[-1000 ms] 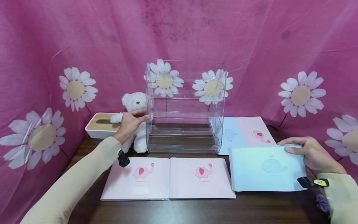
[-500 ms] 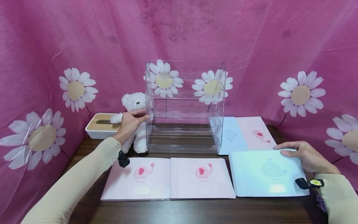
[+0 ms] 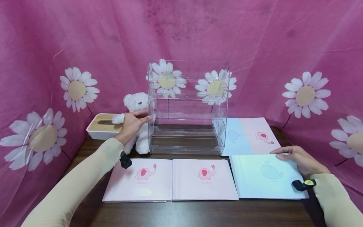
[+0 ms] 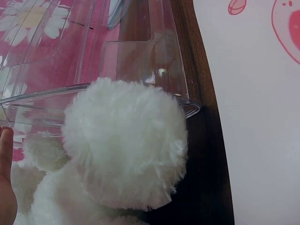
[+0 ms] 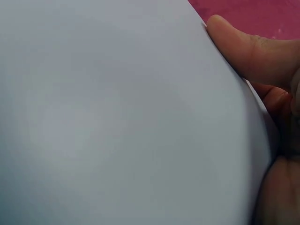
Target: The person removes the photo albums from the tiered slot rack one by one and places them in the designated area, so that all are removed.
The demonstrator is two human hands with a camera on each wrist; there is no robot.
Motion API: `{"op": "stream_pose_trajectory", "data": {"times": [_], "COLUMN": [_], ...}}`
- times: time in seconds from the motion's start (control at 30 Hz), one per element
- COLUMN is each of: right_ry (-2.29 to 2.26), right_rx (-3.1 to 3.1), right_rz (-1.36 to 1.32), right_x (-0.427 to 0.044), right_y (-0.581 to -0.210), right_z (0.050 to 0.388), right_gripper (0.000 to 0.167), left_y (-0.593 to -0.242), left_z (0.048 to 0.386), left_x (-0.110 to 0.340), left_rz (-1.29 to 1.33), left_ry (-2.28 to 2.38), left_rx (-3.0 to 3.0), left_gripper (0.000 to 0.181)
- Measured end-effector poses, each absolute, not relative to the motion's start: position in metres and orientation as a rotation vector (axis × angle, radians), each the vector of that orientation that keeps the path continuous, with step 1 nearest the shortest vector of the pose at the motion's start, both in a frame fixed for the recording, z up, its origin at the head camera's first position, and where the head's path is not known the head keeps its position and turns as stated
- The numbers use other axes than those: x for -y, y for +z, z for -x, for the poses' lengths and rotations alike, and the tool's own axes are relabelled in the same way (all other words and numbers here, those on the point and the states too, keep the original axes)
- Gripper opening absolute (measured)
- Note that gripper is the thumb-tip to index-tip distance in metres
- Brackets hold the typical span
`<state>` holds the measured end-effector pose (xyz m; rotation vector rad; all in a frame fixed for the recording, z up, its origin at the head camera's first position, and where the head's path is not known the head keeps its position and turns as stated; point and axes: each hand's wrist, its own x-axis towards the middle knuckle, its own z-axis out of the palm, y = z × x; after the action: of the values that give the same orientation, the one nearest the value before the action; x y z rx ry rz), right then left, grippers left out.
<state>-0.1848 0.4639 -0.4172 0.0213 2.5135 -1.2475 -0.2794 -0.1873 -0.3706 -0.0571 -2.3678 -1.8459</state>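
Note:
My left hand rests its thumb and fingers against the left side of a clear acrylic tiered rack; in the left wrist view a digit touches the rack's wall. Along the right edge of a pale blue booklet with a whale drawing, my right hand grips with its thumb on top and other fingers mostly hidden beneath. This booklet lies nearly flat at the right end of the front row. Beside it, two pink elephant booklets, the middle one and the left one, lie side by side.
A white plush bear sits against the rack's left side, behind my left hand. Left of it stands a white box with a slotted wooden lid. Behind the whale booklet lie a blue booklet and a pink one. A pink flowered cloth hangs behind.
My right hand has shifted left and toward me, bringing the whale booklet down beside the middle pink one. My left hand stays at the rack.

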Motion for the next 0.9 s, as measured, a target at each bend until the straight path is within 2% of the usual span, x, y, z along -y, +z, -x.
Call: {"op": "stream_pose_trajectory", "data": {"times": [0.17, 0.57, 0.9], "right_ry": [-1.082, -1.028, -0.824], "right_rx": [-2.602, -2.649, -2.763], "right_rz": [-0.031, -0.083, -0.129], "right_x": [-0.46, -0.452, -0.445], "right_y": [-0.431, -0.444, -0.443], "right_z": [0.193, 0.195, 0.198], "right_gripper": [0.038, 0.04, 0.033], "left_y": [-0.372, -0.369, -0.371], "left_z": [0.28, 0.28, 0.28], "left_x": [0.188, 0.188, 0.187], "left_rz": [0.058, 0.022, 0.018], "left_ry": [-1.848, -1.835, -1.845], "left_rx": [2.366, 2.396, 2.372], "left_gripper": [0.048, 0.049, 0.047]}}
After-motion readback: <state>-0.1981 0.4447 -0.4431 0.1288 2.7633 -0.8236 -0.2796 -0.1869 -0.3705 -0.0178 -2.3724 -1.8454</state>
